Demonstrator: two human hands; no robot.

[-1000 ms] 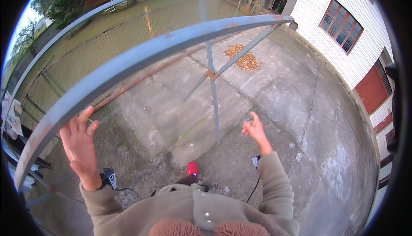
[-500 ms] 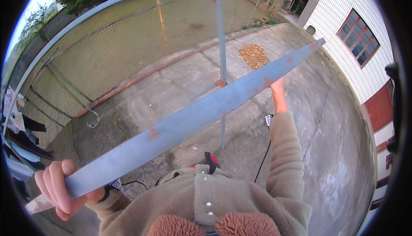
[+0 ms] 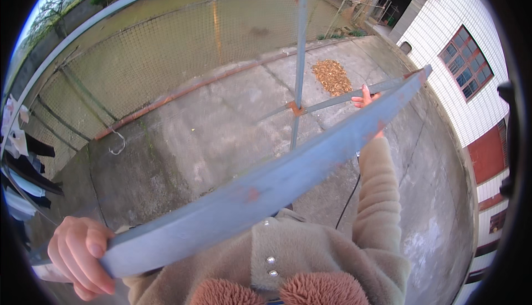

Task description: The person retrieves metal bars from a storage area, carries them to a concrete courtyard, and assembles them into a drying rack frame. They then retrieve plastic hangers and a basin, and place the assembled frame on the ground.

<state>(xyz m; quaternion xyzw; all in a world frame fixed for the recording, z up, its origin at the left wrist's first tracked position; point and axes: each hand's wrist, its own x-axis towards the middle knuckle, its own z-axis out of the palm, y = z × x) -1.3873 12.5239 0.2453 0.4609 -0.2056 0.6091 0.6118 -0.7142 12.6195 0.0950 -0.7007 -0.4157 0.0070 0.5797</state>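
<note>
A long blue-grey metal bar [image 3: 266, 186] with rust patches slants across in front of me, from low left to high right. My left hand [image 3: 80, 255] is wrapped round its lower end, knuckles up and thumb on the near side. My right hand [image 3: 363, 99] is behind the bar near the far end. Its fingers stick out past the upper edge, stretched and apart, while the bar covers the palm. Whether that palm touches the bar is hidden. Just beyond those fingers runs a thin metal rail [image 3: 332, 102], joined by a rusty bracket to an upright post [image 3: 300, 44].
A mesh fence [image 3: 166, 55] with a rusty bottom rail borders murky water at left. Clothes [image 3: 25, 166] hang at the left edge. A pile of brown chips [image 3: 332, 77] lies on the concrete [image 3: 183, 139]. A white-tiled wall [image 3: 443, 22] stands at right. A black cable [image 3: 348, 202] trails by my right sleeve.
The bar has come lower and nearer my chest, turning so its upper side face shows. My right hand's fingers have loosened from its edge and now reach out beyond it. My left hand keeps its grip.
</note>
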